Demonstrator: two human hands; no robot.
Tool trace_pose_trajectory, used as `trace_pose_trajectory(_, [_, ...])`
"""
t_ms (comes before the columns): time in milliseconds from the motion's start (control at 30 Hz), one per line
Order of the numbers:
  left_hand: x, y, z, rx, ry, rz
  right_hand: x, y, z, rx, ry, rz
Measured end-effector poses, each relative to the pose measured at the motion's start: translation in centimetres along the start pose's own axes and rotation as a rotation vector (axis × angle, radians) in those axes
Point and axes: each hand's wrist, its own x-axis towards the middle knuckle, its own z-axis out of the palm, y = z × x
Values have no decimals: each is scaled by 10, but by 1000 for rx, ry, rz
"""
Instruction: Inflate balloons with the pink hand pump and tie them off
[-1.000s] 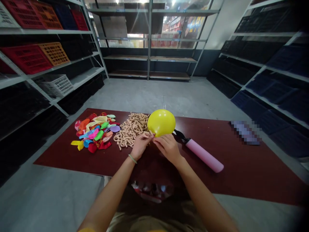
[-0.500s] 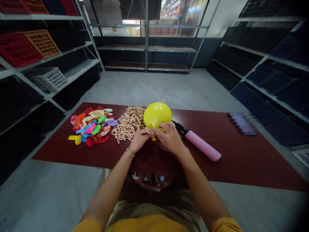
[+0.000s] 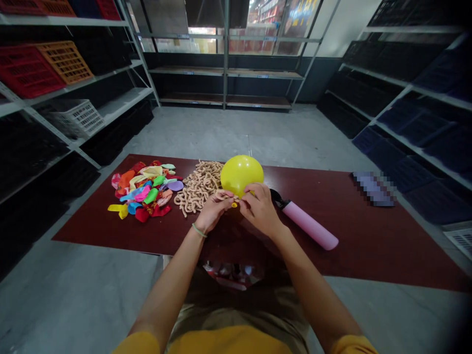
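An inflated yellow balloon (image 3: 240,174) stands on the table just ahead of my hands, its knotted neck (image 3: 234,204) showing low between them. My right hand (image 3: 260,209) pinches the balloon close to the neck. My left hand (image 3: 211,212) grips a small tan curled piece (image 3: 223,195) against the balloon's lower side. Left of my hands lies a heap of tan curled pieces (image 3: 199,187), and beyond it a pile of deflated multicoloured balloons (image 3: 143,191). A pink hand pump (image 3: 310,225) with a black nozzle lies by my right hand, not touching it.
The dark red table covering (image 3: 88,231) spreads across the view, with a pixelated object (image 3: 374,189) at its right. Metal shelves (image 3: 224,83) with crates (image 3: 40,69) and dark bins stand around a grey concrete floor (image 3: 239,135).
My hands have moved slightly apart, and the balloon's yellow neck now shows between them. The scene has shifted up in view since one second ago.
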Motion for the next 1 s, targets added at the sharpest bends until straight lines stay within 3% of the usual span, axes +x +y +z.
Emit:
trace_pose_trajectory(167, [-4,5,5,30,0,27,5,-1,-19,19,-42,-96])
trace_pose_trajectory(300, [-7,8,9,100,38,59,11,-4,-28,48,-37,-39])
trace_pose_trajectory(433, [-8,8,7,118,10,85,13,-6,-30,-38,-75,-74])
trace_pose_trajectory(633, [-5,3,1,169,-15,117,13,-11,-40,10,-67,-55])
trace_pose_trajectory(1000, [-3,-3,-2,385,-90,251,22,-10,-23,-209,-115,-84])
